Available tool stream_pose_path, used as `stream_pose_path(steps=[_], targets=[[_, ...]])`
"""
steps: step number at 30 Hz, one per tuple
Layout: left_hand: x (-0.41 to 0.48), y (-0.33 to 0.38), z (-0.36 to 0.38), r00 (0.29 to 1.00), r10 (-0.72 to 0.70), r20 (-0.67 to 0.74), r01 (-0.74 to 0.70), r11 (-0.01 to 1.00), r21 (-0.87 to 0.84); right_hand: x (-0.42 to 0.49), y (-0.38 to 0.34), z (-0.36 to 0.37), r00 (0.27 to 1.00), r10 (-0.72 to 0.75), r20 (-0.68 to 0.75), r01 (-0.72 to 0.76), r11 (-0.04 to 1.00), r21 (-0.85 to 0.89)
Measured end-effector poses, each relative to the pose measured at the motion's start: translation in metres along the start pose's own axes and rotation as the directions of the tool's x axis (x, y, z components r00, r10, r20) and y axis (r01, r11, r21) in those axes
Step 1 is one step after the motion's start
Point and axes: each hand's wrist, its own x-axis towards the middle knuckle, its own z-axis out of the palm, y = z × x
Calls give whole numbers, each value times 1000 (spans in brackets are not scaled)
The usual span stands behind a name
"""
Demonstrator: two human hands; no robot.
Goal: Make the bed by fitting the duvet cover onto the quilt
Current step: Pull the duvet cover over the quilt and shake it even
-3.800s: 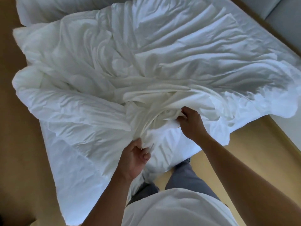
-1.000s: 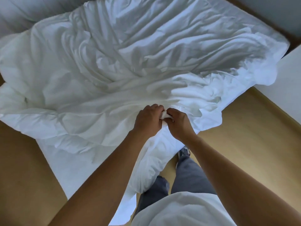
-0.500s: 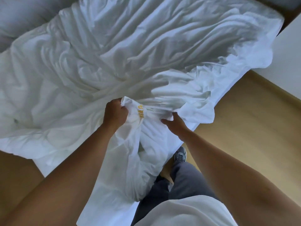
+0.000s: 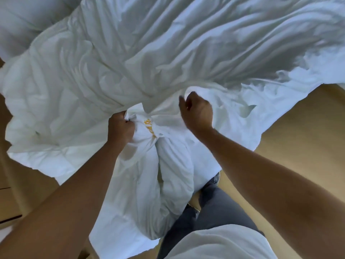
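Your bed is almost wholly buried: only a pale strip of it shows at the upper left. Directly on it lies the crumpled white duvet cover, spread across nearly its whole width, with the puffier quilt bunched along the left side. Both spill over the near edge and hang down toward the wooden floor, which shows tan to your right and left. On that floor you stand, one grey shoe visible just beside the hanging fabric.
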Motion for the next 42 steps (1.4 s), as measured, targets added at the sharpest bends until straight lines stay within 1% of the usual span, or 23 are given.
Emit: stream_pose_path(steps=[1,2,3,4,6,10,13,14,16,19,21,24,27,28,29,32,33,34,38,39,40,41,42], targets=[[3,1,-1,1000,-13,5,13,1000,-7,-33,-4,9,981,-151,120,154,988,-17],[7,0,-1,1000,-13,8,13,1000,-17,-63,-4,19,930,-260,261,275,961,-23],[9,2,-1,1000,-14,12,14,999,-33,-85,0,28,870,-293,397,341,938,-55],[11,3,-2,1000,-19,18,20,999,-43,-99,6,37,840,-252,481,318,946,-61],[17,2,-3,999,-22,34,24,998,-52,-104,16,54,895,-73,441,125,988,-92],[29,0,-8,997,25,73,-18,996,-89,-81,-3,82,986,122,112,-97,974,-206],[34,3,-12,991,95,98,-81,987,-139,-59,-20,95,939,328,-106,-337,937,-88],[35,4,-13,988,118,104,-102,984,-147,-54,-24,98,907,400,-131,-406,914,-14],[35,2,-15,983,149,106,-131,979,-159,-47,-25,102,846,522,-111,-509,852,123],[30,0,-15,975,194,111,-177,973,-147,-49,-10,99,792,611,-15,-606,789,105],[22,3,-14,963,245,110,-234,966,-108,-59,2,92,760,643,90,-649,756,85],[14,15,-16,946,308,101,-304,951,-50,-70,14,84,724,662,194,-689,702,178],[12,25,-17,930,347,118,-345,938,-38,-69,16,81,740,622,254,-672,694,259],[12,28,-19,925,363,116,-362,932,-33,-67,13,81,721,632,285,-693,654,303],[11,31,-22,919,378,111,-377,926,-27,-65,9,80,659,668,347,-752,565,341],[12,31,-32,907,405,113,-408,913,11,-66,-12,77,380,693,612,-912,171,372],[13,29,-35,903,411,129,-418,908,30,-65,-18,74,336,644,688,-918,59,393],[15,26,-38,897,419,143,-429,902,48,-61,-23,73,337,585,738,-899,-33,436],[20,30,-46,872,470,136,-483,872,86,-36,-40,67,488,397,777,-720,-320,616],[22,33,-48,866,483,128,-495,865,85,-34,-43,66,515,384,766,-686,-351,637],[27,34,-49,862,494,114,-504,859,85,-34,-46,66,532,389,752,-688,-318,652],[33,34,-52,869,486,96,-494,865,86,-36,-47,65,537,427,727,-736,-184,652],[40,32,-56,881,467,75,-473,877,85,-42,-43,66,548,453,703,-793,17,609]])
